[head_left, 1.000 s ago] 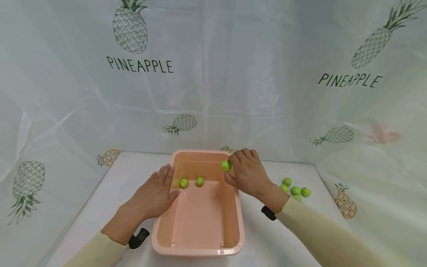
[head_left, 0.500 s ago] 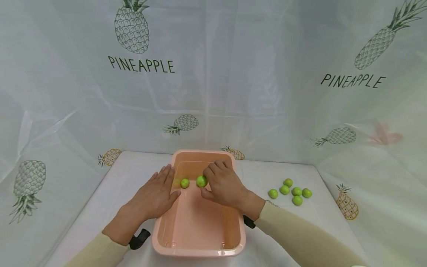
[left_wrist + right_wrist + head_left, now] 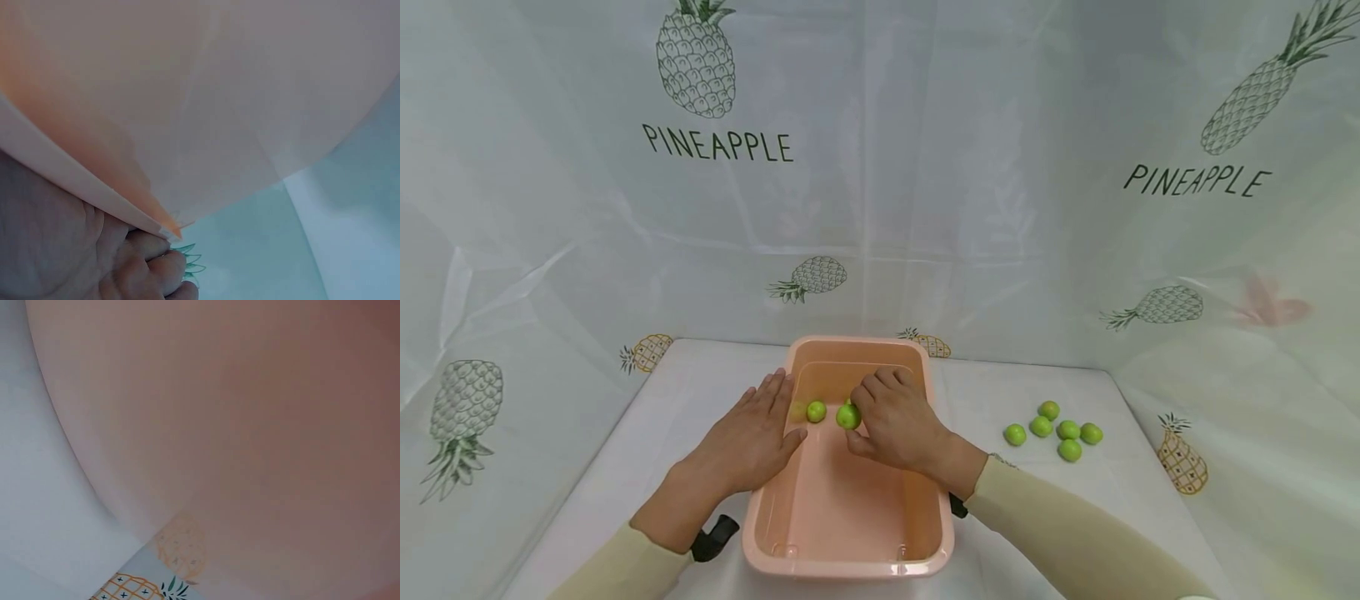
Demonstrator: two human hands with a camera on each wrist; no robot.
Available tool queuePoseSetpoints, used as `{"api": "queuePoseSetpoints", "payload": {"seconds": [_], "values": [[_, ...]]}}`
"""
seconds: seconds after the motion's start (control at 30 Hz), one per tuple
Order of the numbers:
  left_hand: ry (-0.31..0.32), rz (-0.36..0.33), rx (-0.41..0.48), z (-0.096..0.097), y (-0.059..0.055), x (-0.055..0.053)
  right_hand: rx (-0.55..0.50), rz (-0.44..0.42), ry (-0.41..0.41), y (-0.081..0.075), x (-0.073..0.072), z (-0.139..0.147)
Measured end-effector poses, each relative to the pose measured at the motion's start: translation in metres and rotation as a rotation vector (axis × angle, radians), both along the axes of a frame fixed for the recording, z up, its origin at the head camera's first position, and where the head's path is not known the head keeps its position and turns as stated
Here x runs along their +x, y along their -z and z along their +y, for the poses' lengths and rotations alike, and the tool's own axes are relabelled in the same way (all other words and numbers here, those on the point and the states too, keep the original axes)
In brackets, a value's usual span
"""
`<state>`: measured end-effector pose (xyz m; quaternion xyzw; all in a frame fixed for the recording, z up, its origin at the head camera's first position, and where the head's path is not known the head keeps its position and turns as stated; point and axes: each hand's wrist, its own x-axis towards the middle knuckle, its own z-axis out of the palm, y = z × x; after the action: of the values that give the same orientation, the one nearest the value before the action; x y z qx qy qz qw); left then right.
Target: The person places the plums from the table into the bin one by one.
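So, right hand [image 3: 895, 423] in the head view: over the inside of the peachy-pink tub [image 3: 848, 569], pinching a round green fruit [image 3: 848, 417] between thumb and fingers, can't tell if the fruit touches the tub's floor
Second fruit [image 3: 816, 412]: lying in the tub just left of the pinched one, near the left wall, with a gap between the two
Green sliver [image 3: 848, 402]: peeks out right behind the pinched fruit, mostly hidden
Left hand [image 3: 741, 442]: relaxed and flat, fingers out straight along the tub's left rim, back of the hand facing up, thumb poking over to the inside
Six loose fruits [image 3: 1041, 427]: grouped on the white table [image 3: 977, 392] to the right of the tub, same green, one sitting a bit apart on the tub side
Sleeves [image 3: 1045, 521]: cream on both arms, black band [image 3: 715, 537] at the left wrist, bit of black under the right one too
Backdrop [image 3: 925, 167]: whitish sheet, kinda creased, printed with pineapples and the word PINEAPPLE
Left wrist view: tub's side fills most of it, rim running diagonally against the palm at lower left, green printed leaf tips beside the fingers
Right wrist view: blurry tub side again, white surface on the left, orange pineapple print at the bottom, paler one showing on the tub, top right corner too blurry to name
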<state>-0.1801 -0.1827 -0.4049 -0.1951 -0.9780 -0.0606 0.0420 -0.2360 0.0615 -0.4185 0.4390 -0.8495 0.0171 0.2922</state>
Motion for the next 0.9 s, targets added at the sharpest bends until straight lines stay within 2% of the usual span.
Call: {"api": "queuePoseSetpoints", "payload": {"seconds": [0.9], "values": [[0.0, -0.009, 0.019, 0.0007, -0.0026, 0.002, -0.006, 0.017, 0.008, -0.0005, -0.0004, 0.0021]]}}
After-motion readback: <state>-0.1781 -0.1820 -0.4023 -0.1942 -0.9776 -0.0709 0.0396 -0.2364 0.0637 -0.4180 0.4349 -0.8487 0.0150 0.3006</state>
